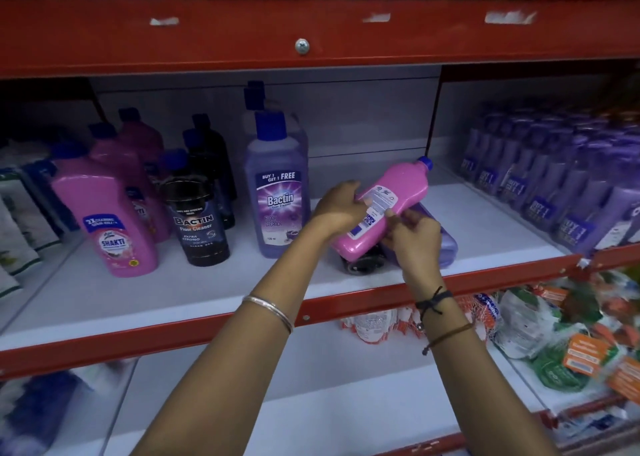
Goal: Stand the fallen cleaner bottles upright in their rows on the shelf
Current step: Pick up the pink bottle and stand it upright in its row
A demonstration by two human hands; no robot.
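A pink cleaner bottle (384, 206) with a blue cap is tilted above the white shelf (485, 220), back label facing me. My left hand (337, 206) grips its left side and my right hand (414, 237) holds its lower right side. Under it lie a black bottle (363, 263) and a purple bottle (446, 244), both on their sides. To the left stand upright rows: purple Bactin bottles (277, 192), black Bactin bottles (201, 220) and pink Shakti bottles (107, 220).
Dense rows of purple bottles (554, 185) fill the shelf's right section behind a divider. A red shelf beam (311, 33) hangs overhead. Bagged goods (554, 334) sit on the shelf below. White packets (17, 234) stand at far left.
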